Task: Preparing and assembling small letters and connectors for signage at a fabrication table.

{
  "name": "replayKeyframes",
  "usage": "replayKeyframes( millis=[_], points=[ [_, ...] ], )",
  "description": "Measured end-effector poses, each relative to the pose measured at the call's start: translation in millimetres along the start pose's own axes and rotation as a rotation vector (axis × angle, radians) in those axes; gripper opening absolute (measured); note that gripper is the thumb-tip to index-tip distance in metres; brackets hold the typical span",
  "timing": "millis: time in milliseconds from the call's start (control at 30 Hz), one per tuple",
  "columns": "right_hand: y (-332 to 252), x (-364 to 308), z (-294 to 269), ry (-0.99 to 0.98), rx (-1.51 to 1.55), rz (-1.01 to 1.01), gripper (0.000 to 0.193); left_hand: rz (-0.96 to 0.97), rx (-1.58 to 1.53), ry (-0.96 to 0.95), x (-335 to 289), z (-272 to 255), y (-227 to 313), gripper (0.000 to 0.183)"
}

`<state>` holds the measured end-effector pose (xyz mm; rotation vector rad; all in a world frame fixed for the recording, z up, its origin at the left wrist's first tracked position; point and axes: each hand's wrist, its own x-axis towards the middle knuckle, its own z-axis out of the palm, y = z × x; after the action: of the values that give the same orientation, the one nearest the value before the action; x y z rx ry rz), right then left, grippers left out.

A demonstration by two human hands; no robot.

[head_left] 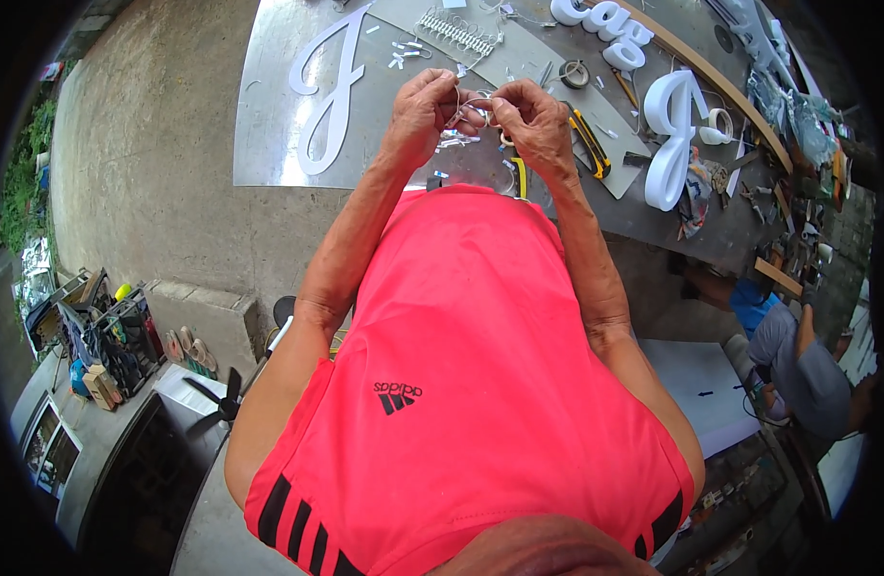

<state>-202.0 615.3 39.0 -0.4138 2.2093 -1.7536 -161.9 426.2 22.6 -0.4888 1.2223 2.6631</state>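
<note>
Above the table's near edge my two hands hold a thin white wire (pixel 475 100) stretched and looped between them. My left hand (pixel 423 117) is closed, its fingers pinching the wire. With thumb and forefinger together, my right hand (pixel 532 125) grips the other part of it. Beneath them lie small white pieces (pixel 455 139) and part of a yellow-handled tool (pixel 520 178), partly covered by my hands. A yellow and black utility knife (pixel 590 140) rests just right of my right hand. Beyond my hands is a coiled row of small white modules with wire (pixel 458 33).
A flat white script letter (pixel 335 91) lies on the metal sheet (pixel 264 134) at left. Raised white letters (pixel 668 144), a dark tape roll (pixel 574 74) and a white tape roll (pixel 718 126) are at right. Another person (pixel 797 355) crouches at far right.
</note>
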Motion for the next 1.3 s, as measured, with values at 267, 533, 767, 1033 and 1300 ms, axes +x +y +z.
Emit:
replayKeyframes(
  millis=[267,533,767,1033,1300],
  points=[
    [-5,-2,-2,0.043,-0.075,-0.063,0.009,0.107,0.346,-0.148,-12,8,0,0.032],
    [-4,-4,-3,0.028,-0.152,-0.166,0.007,0.148,0.335,-0.044,-14,6,-7,0.019],
    [-10,-4,0,0.068,-0.276,-0.315,0.009,0.185,0.402,-0.013,-15,6,-8,0.024],
    [0,-1,0,0.078,-0.360,-0.478,0.012,0.179,0.415,-0.016,-15,7,-10,0.024],
    [-2,-2,-2,0.057,-0.454,-0.492,0.009,0.126,0.448,-0.034,-15,6,-5,0.021]
  ],
)
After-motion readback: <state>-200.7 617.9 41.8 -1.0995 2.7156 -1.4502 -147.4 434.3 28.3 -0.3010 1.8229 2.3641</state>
